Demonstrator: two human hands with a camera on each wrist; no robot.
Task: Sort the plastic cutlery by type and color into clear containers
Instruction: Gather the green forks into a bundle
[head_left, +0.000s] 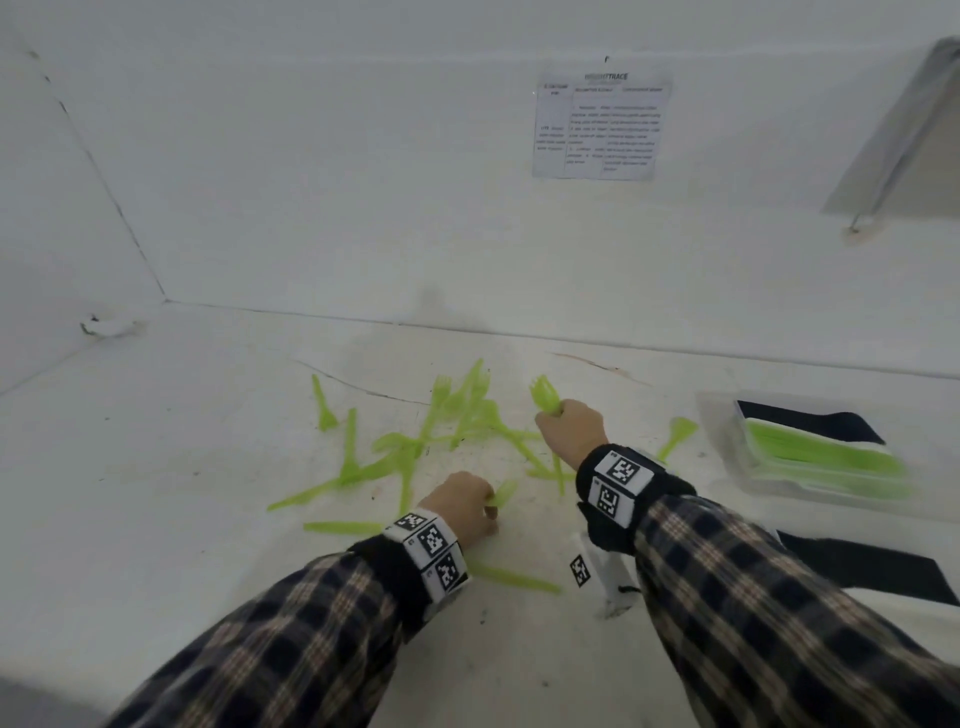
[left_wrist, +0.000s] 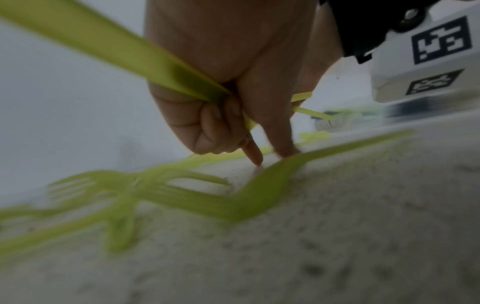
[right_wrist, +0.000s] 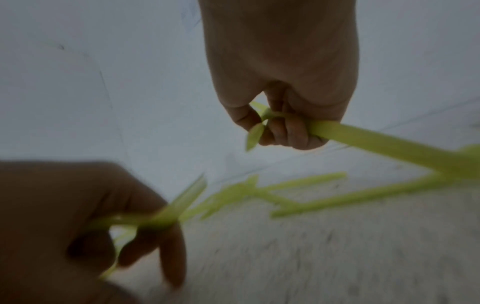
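Left hand grip: my left hand (head_left: 464, 506) is curled round a few green forks (head_left: 503, 492), clamped in the fist. In the left wrist view my index finger (left_wrist: 253, 153) and thumb reach down to the table (head_left: 208, 467) beside another fork lying there (left_wrist: 259, 191).

Right hand grip: my right hand (head_left: 573, 428) is clamped on a bundle of green forks (head_left: 546, 395), tines pointing up and away from me. In the right wrist view the handles (right_wrist: 376, 142) stick out of the fist to the right.

Loose cutlery: a scatter of green forks (head_left: 457, 421) lies on the table between and beyond my two hands (several cross one another). One fork (head_left: 323, 400) lies apart at the left, another (head_left: 675, 436) just right of my right wrist, and single handles (head_left: 514, 577) lie near my left wrist.

Clear container: a clear container (head_left: 727, 431) stands at the right edge of the table, well apart from the scatter, with a neat stack of green cutlery (head_left: 826, 457) inside (type too blurred to tell).

Surroundings: a printed sheet (head_left: 597, 127) is fixed to the white wall behind. Both wrists carry bands with black-and-white markers (head_left: 621, 475), over plaid sleeves (head_left: 779, 597).
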